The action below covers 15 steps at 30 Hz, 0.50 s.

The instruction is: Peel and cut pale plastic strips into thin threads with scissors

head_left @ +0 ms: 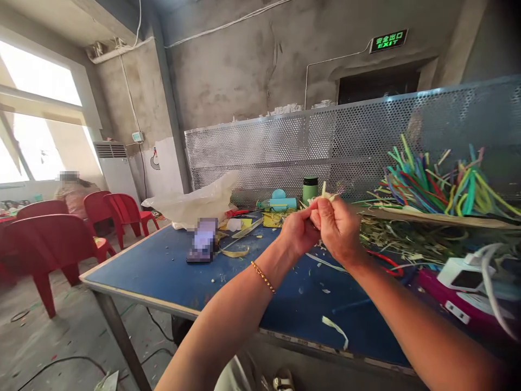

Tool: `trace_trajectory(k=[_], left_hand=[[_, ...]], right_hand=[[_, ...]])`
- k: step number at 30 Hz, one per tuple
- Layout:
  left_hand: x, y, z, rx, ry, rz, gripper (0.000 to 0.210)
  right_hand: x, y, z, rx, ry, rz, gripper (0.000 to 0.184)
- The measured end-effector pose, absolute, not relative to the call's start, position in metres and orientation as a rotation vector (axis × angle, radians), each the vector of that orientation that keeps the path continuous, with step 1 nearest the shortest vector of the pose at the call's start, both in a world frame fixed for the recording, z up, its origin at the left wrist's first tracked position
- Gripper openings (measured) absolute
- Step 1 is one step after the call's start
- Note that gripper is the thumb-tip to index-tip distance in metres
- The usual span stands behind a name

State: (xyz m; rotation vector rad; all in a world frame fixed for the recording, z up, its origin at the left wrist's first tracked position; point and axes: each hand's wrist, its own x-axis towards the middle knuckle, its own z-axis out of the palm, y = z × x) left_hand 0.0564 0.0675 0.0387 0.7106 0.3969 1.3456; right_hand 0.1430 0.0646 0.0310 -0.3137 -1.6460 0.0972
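My left hand [298,227] and my right hand [342,227] meet above the blue table [154,271], fingers closed and touching. A pale green strip [324,188] sticks up between them, pinched under my right thumb. Its lower part is hidden in my fingers. The left fingers curl against the right hand, and both hands seem to grip the strip. Behind them stands a green thermos with a dark lid [310,190]. On the table below, another pale strip [336,330] lies near the front edge.
A phone [202,241] leans at left before a plastic bag [195,202]. A blue bottle [280,204] lies behind. At right are colourful fuzzy stems [439,184], heaped plant scraps [402,236] and a purple power strip [442,296]. Red chairs [44,233] and a seated person [73,193] are left.
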Motion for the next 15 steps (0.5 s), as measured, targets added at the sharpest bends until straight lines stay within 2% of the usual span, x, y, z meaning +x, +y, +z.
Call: trace_trajectory(k=[3,5,7,12,15], left_hand=[[0.050,0.067,0.042,0.824,0.306,1.265,0.027],[0.043,0.068,0.044,0.884,0.218,1.202,0.034],[0.036,0.069,0.044,0.898,0.189,1.189,0.032],[0.028,0.064,0.048,0.854,0.269,1.154,0.022],[0.027,0.060,0.051,0.860,0.360,1.153,0.024]], right_hand=[[0.140,0.059,0.030,-0.209,-1.761,-0.189,0.026],[0.139,0.056,0.029,-0.078,-1.888,-0.271,0.023],[0.140,0.054,0.029,-0.012,-2.004,-0.329,0.021],[0.153,0.043,0.021,-0.127,-2.116,-0.537,0.018],[0.163,0.039,0.013,-0.212,-2.067,-0.672,0.018]])
